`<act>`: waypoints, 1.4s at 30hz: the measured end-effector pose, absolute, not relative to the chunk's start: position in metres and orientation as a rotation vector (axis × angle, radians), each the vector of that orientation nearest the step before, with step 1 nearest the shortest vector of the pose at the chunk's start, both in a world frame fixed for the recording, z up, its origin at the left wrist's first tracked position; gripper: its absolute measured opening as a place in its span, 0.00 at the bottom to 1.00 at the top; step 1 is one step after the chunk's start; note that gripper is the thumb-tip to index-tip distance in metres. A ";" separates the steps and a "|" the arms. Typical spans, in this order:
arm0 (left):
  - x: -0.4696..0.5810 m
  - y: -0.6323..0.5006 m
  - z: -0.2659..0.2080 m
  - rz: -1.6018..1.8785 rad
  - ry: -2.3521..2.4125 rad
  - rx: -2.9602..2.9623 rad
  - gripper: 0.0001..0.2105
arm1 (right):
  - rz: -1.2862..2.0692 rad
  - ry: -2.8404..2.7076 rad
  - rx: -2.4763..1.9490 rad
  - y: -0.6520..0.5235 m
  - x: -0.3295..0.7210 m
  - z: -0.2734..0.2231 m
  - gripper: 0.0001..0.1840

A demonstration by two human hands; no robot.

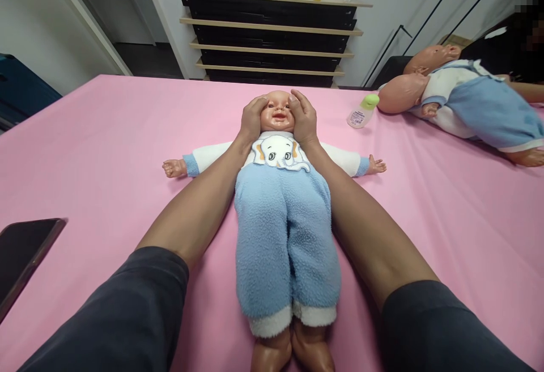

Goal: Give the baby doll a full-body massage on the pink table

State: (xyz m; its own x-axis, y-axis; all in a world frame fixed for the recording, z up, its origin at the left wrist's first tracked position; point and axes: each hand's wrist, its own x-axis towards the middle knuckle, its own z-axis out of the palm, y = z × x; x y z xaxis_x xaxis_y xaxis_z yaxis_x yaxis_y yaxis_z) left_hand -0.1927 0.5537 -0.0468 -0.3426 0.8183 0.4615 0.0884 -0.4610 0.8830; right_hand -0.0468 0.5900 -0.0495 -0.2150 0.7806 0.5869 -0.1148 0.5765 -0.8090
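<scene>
A baby doll [285, 213] lies on its back, feet toward me, in a white top with an elephant face and fluffy blue trousers. Its arms stretch out to both sides. My left hand [254, 115] cups one side of the doll's head, with the thumb near its eye. Against the other side of the head, my right hand [304, 115] is curved in the same way, fingertips near the brow. Between the two hands the doll's mouth and nose show. A small clear bottle with a green cap [362, 112] leans or stands to the right of the head.
A pink sheet [127, 134] covers the table. Two more dolls [471, 97] lie at the far right, near a person in dark clothing [505, 43]. A phone [28, 253] rests at the left edge. Behind stands a black shelf unit [272, 37] with bottles on top.
</scene>
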 end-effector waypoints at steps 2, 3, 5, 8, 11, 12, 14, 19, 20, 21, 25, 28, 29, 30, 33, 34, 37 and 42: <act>-0.197 0.555 -0.049 1.894 1.197 1.337 0.15 | 0.875 -1.599 -0.609 0.584 -0.045 -0.047 0.40; -0.198 0.554 -0.050 1.919 1.211 1.329 0.15 | 0.853 -1.615 -0.621 0.582 -0.044 -0.046 0.40; -0.199 0.551 -0.050 1.972 1.285 1.338 0.17 | 0.806 -1.642 -0.648 0.577 -0.044 -0.045 0.42; -0.195 0.545 -0.048 1.957 1.402 1.479 0.18 | 0.716 -1.667 -0.706 0.570 -0.043 -0.044 0.43; -0.189 0.540 -0.044 1.857 1.389 1.716 0.22 | 0.585 -1.706 -0.739 0.566 -0.043 -0.044 0.42; -0.188 0.539 -0.043 1.832 1.345 1.780 0.24 | 0.548 -1.729 -0.735 0.566 -0.042 -0.044 0.41; -0.187 0.538 -0.041 1.799 1.248 1.848 0.26 | 0.512 -1.771 -0.710 0.567 -0.042 -0.044 0.40; -0.194 0.542 -0.041 1.696 1.107 1.780 0.27 | 0.674 -1.770 -0.651 0.572 -0.039 -0.044 0.40; -0.197 0.542 -0.041 1.670 1.080 1.752 0.28 | 0.738 -1.768 -0.640 0.573 -0.038 -0.044 0.41; -0.198 0.542 -0.041 1.643 1.051 1.725 0.30 | 0.803 -1.771 -0.628 0.573 -0.036 -0.043 0.43; -0.200 0.539 -0.039 1.545 0.901 1.592 0.36 | 1.032 -1.805 -0.567 0.569 -0.028 -0.039 0.56; -0.196 0.533 -0.035 1.505 0.845 1.495 0.40 | 1.134 -1.802 -0.561 0.565 -0.023 -0.034 0.64; -0.195 0.531 -0.034 1.498 0.839 1.475 0.42 | 1.148 -1.796 -0.565 0.564 -0.022 -0.033 0.65; -0.194 0.529 -0.033 1.492 0.834 1.461 0.43 | 1.158 -1.790 -0.568 0.563 -0.021 -0.031 0.65; -0.194 0.524 -0.030 1.466 0.813 1.433 0.47 | 1.238 -1.766 -0.544 0.561 -0.017 -0.027 0.67; -0.195 0.523 -0.030 1.454 0.807 1.425 0.48 | 1.295 -1.748 -0.526 0.560 -0.017 -0.026 0.67; -0.196 0.521 -0.028 1.423 0.794 1.403 0.50 | 1.485 -1.652 -0.468 0.557 -0.015 -0.024 0.66; -0.196 0.517 -0.027 1.396 0.807 1.417 0.52 | 1.662 -1.482 -0.400 0.555 -0.015 -0.026 0.60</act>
